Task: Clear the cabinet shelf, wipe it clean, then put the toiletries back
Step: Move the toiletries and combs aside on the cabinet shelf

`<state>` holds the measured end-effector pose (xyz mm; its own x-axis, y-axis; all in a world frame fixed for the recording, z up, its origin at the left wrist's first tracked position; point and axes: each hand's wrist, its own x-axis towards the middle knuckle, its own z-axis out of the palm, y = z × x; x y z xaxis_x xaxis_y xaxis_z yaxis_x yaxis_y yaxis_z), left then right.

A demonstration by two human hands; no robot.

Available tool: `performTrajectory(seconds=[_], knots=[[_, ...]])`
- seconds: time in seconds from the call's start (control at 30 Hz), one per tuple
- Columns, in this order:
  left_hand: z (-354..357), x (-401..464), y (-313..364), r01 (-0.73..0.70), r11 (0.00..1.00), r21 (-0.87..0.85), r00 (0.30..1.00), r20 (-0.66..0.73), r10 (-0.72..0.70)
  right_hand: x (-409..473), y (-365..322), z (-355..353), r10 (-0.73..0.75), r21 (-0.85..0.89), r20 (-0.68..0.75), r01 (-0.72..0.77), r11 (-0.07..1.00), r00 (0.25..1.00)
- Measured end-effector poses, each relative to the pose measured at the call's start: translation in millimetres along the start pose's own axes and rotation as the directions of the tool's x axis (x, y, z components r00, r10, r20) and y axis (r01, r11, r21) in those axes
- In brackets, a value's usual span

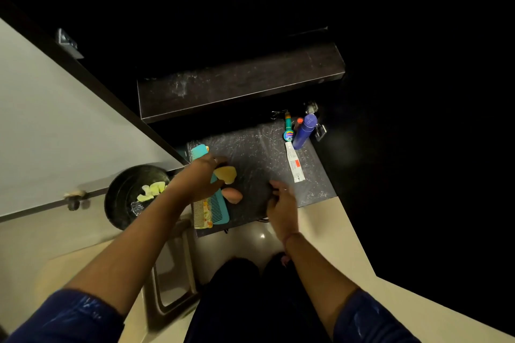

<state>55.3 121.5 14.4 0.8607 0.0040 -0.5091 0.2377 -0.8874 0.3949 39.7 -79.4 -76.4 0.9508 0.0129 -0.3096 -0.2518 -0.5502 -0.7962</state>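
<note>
Left hand [202, 178] pinches yellow sponge [226, 174] over teal comb [216, 203] at counter [259, 159] left edge; right hand [281, 206] loosely curled, empty, front edge. Suggest lifting straight up, clear of pink sponge [232, 195]. Shelf [239, 83] above bare, smeared.

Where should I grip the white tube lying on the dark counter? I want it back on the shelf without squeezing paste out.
Pinch the white tube across its flat crimped tail, the end nearer the person, coming from above with the right hand. It lies flat with bare counter on both sides; its cap end lies close by the blue bottle.
</note>
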Motion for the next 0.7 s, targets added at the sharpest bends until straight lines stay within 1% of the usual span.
performTrajectory(seconds=[0.1, 0.17, 0.2, 0.27, 0.33, 0.43, 0.57, 0.63, 0.7], knots=[[-11.3, 0.5, -0.7, -0.035, 0.999, 0.009, 0.997, -0.061, 0.035, 22.4, -2.3, -29.5, 0.111, -0.004, -0.198, -0.114, 0.993, 0.974], [-20.3, 3.9, 3.9, -0.103, 0.994, 0.023, 0.986, -0.126, 0.105, 39.8, -5.1, -43.3, 0.206, 0.036, -0.25, -0.204, 0.978, 0.946], [-23.5, 7.1, 7.7, -0.131, 0.991, 0.024, 0.979, -0.155, 0.133, 48.0, -5.3, -46.5, 0.251, 0.053, -0.251, -0.246, 0.968, 0.935], [-26.5, 17.2, 18.2, -0.159, 0.987, 0.012, 0.967, -0.202, 0.158, 60.7, -5.8, -50.1, 0.291, 0.069, -0.235, -0.283, 0.957, 0.927], [-24.8, 29.0, 34.5, -0.173, 0.985, -0.025, 0.959, -0.23, 0.163, 68.9, -8.5, -49.2, 0.292, 0.069, -0.244, -0.284, 0.956, 0.925], [-18.7, 47.3, 67.8, -0.19, 0.973, -0.132, 0.955, -0.256, 0.152, 74.8, -12.7, -45.9, 0.29, 0.098, -0.264, -0.274, 0.957, 0.92], [-7.7, 72.9, 112.6, -0.195, 0.939, -0.285, 0.955, -0.272, 0.116, 75.2, -9.4, -41.6, 0.31, 0.044, -0.239, -0.309, 0.95, 0.92], [-3.2, 88.6, 129.2, -0.192, 0.93, -0.312, 0.957, -0.268, 0.108, 76.8, -7.2, -40.0, 0.303, 0.045, -0.249, -0.301, 0.952, 0.92], [0.6, 102.1, 141.9, -0.196, 0.929, -0.313, 0.96, -0.254, 0.117, 78.3, -7.5, -39.0, 0.289, 0.087, -0.275, -0.275, 0.957, 0.917]])
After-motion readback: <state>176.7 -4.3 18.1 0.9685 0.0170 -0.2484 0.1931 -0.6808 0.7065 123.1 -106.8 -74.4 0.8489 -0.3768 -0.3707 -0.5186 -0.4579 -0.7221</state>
